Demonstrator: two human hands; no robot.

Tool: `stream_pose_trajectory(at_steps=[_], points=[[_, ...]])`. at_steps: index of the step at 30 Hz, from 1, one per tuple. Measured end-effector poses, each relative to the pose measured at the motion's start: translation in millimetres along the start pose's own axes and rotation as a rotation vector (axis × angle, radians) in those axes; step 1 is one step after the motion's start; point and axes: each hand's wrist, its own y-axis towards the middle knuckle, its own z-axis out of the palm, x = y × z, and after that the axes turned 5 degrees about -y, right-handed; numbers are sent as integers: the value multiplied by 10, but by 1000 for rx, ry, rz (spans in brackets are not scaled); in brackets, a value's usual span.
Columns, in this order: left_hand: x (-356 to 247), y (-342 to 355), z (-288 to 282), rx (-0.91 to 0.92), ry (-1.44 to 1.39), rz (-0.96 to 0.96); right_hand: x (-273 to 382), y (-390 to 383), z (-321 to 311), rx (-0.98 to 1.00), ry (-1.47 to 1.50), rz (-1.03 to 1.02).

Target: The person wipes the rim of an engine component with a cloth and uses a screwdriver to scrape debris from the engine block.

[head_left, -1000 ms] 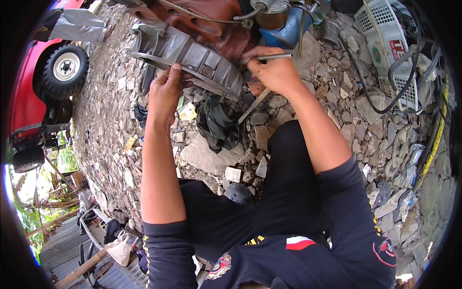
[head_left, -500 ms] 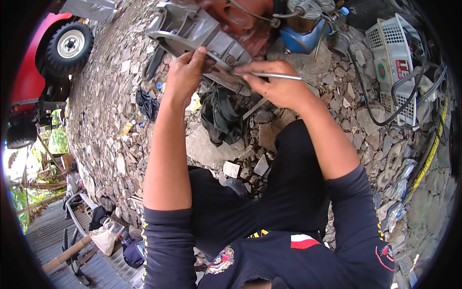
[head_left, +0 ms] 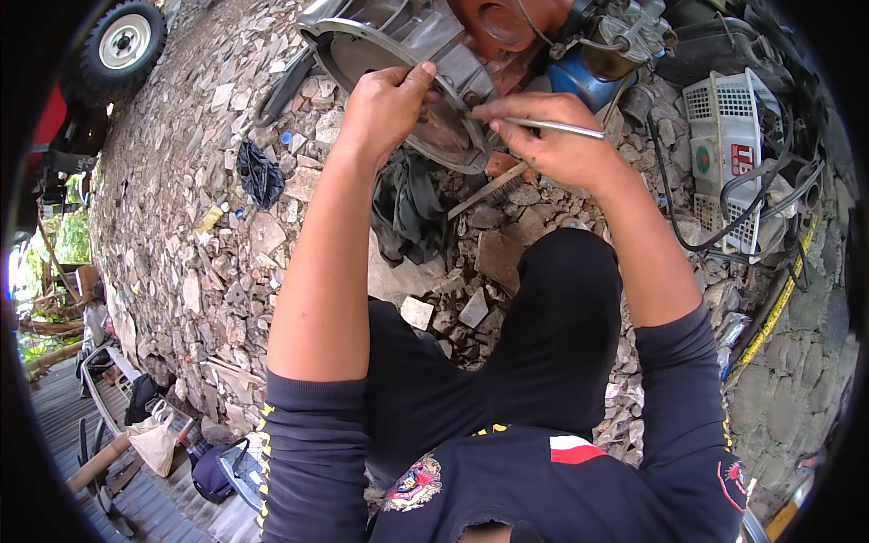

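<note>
A grey cast-metal bell housing lies tilted at the top centre, its wide rimmed opening toward me. My left hand is closed at the near rim, thumb on top and fingertips curled partly out of sight into the opening. On the housing's right side, my right hand pinches a slim silver metal rod. One end sticks out to the right past the knuckles; the tip points at the housing and is hidden by the fingers. Below the rim lie a dark cloth and a wire brush.
A reddish-brown metal part adjoins the housing. To its right stand a blue container and a white plastic crate with black hoses. Rubble covers the ground. A black plastic bag lies left; a vehicle wheel stands far left.
The view has shifted, so the housing and both hands sit slightly further right. More of the housing's opening and the wire brush shows. Both hands keep their holds.
</note>
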Motion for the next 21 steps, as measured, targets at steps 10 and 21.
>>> stream_pose_trajectory(at_steps=[10, 21], points=[[-53, 30, -38, -34, 156, 70, -227, -211, 116, -98, -282, -109], [170, 78, 143, -183, -22, 171, -229, -153, 242, -358, 188, 404]])
